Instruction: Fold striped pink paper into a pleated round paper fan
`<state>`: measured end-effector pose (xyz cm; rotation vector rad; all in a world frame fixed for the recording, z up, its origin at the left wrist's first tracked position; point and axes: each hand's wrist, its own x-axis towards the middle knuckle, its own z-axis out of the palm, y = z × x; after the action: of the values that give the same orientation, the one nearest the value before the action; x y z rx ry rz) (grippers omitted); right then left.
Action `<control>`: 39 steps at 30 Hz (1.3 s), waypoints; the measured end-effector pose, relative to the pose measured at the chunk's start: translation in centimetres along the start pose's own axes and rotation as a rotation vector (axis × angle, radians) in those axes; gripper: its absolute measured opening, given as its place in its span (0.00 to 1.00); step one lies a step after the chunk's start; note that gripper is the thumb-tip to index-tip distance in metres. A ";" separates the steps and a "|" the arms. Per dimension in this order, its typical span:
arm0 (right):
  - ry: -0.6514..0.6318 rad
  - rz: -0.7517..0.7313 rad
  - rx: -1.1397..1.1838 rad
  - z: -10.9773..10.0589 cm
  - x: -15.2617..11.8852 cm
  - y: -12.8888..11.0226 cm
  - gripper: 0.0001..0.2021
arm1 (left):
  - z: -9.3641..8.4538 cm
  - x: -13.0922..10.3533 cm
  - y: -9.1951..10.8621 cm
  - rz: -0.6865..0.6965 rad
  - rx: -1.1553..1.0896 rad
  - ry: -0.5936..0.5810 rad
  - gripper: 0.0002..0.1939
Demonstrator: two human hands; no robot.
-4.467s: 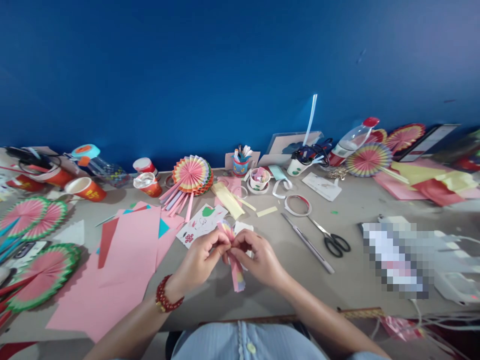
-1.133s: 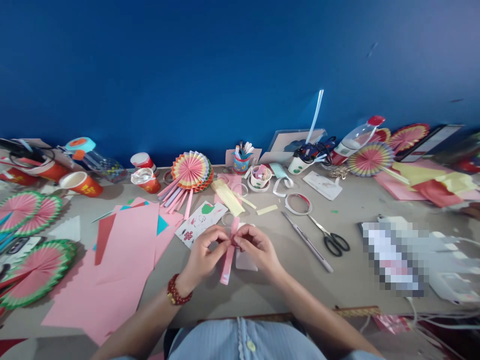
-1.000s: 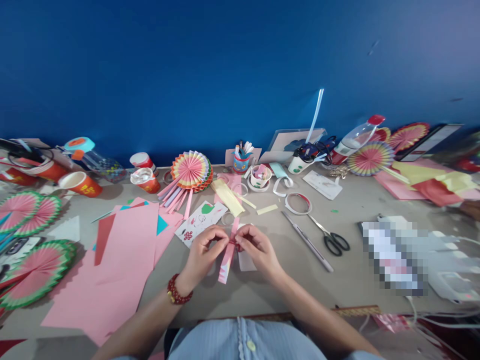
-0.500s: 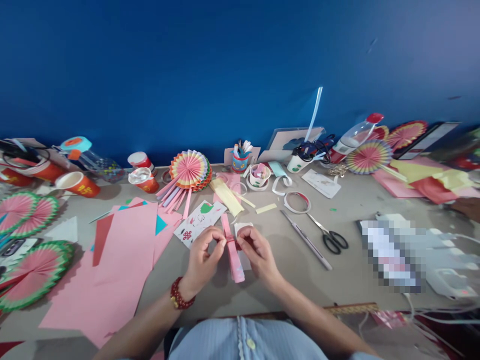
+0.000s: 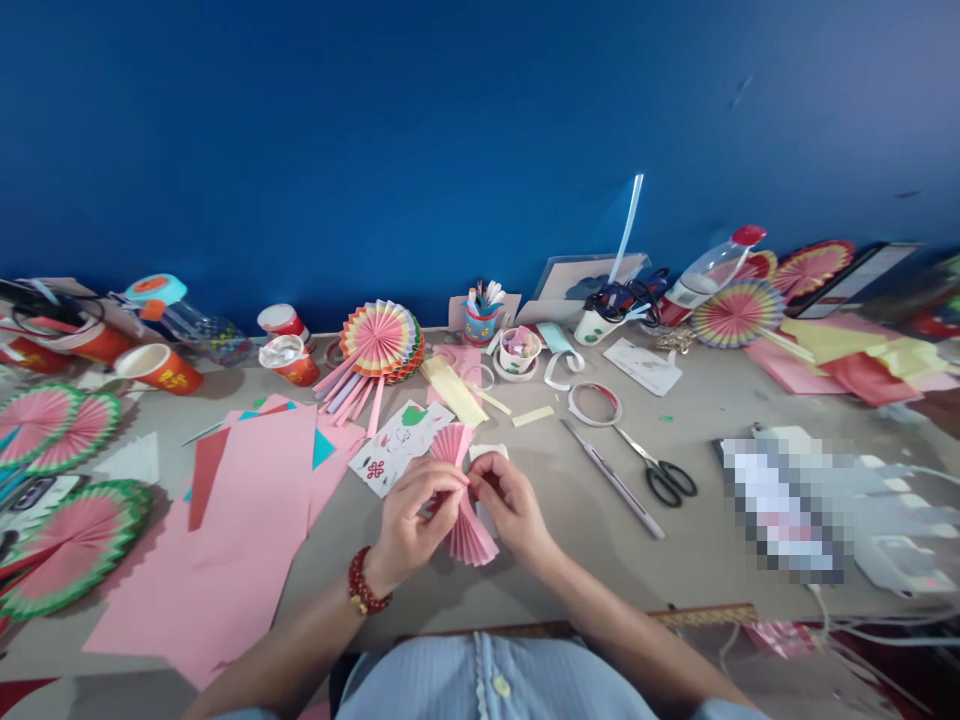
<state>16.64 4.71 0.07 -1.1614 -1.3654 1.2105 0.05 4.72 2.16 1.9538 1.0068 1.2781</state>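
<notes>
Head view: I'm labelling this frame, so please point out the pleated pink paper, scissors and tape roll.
Pleated pink paper (image 5: 472,540): head view, on its fanned lower end.
Scissors (image 5: 655,464): head view, where blades meet handles.
Tape roll (image 5: 593,422): head view, on its lower rim.

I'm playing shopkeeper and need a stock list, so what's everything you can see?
Pleated paper: one, pink, between hands
Paper sheets: several, mostly pink, left
Green-edged fans: three, pink-green, far left
Fan stack: count unclear, multicoloured, back centre
Right-hand fans: three, multicoloured, back right
Red cups: several, red, back left
Spotted cups: two, white-green, back centre
Pen cup: one, blue-red, back centre
Bottles: two, clear, back left and right
Tape roll: one, white-red, right of centre
Scissors: one, black-handled, right
Wall: one, blue, behind
Table: one, grey, underneath
Small or blurred things: uncounted
Bracelet: one, red, left wrist
Shirt: one, light blue, bottom
Left hand: one, bare, at pleated paper
Right hand: one, bare, beside it
</notes>
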 end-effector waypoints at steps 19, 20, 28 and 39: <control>0.067 -0.009 0.118 0.5 -0.8 -0.6 0.10 | -0.2 0.3 -0.7 -0.386 -0.202 -0.020 0.07; 0.062 -0.023 0.133 0.6 -0.8 -0.6 0.09 | -0.2 0.4 -0.7 -0.382 -0.208 -0.019 0.07; 0.058 0.064 0.209 0.8 -0.8 0.3 0.09 | -0.5 0.6 -0.6 -0.397 -0.326 -0.027 0.07; 0.116 -0.378 -0.127 0.5 -1.0 -0.7 0.04 | -0.6 1.1 0.6 -0.371 -0.071 -0.091 0.04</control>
<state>16.21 3.59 0.67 -0.9858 -1.5079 0.7864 -0.06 5.39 3.37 1.6576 1.1935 0.9950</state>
